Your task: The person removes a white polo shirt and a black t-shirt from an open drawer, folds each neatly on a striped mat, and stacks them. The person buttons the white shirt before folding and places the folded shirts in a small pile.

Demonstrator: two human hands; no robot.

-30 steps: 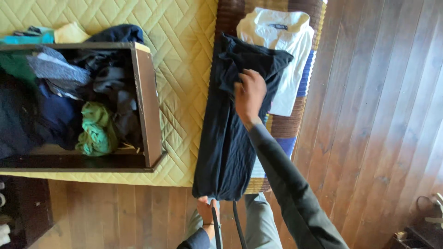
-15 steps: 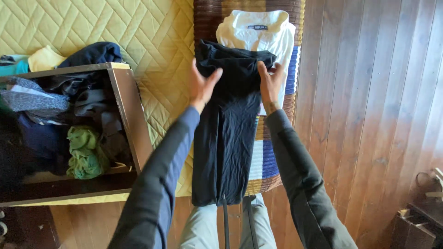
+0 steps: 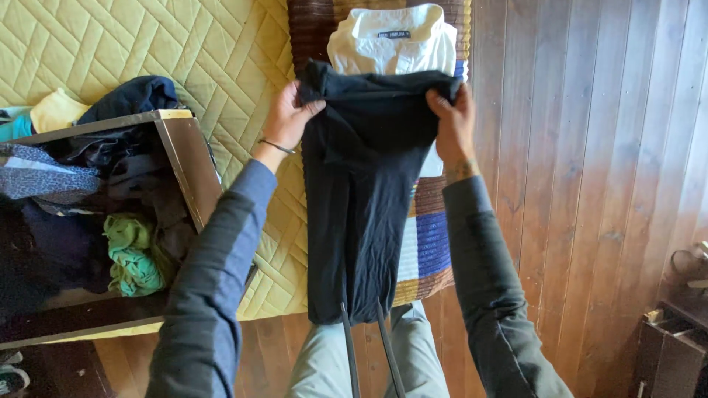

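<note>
Gripping the top edge of the black garment point(image 3: 365, 191) at both corners, your two hands sit in the upper middle of the frame: your left hand point(image 3: 286, 116) pinches the corner toward the frame's left, your right hand point(image 3: 451, 121) clamps the corner toward the right, and the cloth bunches between them into a thick rolled edge. From there the black garment hangs long and narrow down the centre of the picture, its bottom hem ending just above your light trousers point(image 3: 369, 357) at the lower middle. Behind its top edge lies a white shirt point(image 3: 392, 40), folded, its collar at the very top of the frame, resting on a striped and checked blanket point(image 3: 428, 243) whose right border runs just beside your right wrist. To the right of that border you have bare wooden floor point(image 3: 582, 184) reaching across to the frame's edge, with only some dark objects low in the right corner. To the left of your left forearm spreads a yellow quilted cover point(image 3: 221, 66), open in the upper left of the frame. Further left stands a wooden box point(image 3: 188, 166) filled with clothes, a green garment point(image 3: 133, 254) among them; its near wall lies close to your left sleeve. Two thin dark straps point(image 3: 365, 346) run down from the hem between your knees.
</note>
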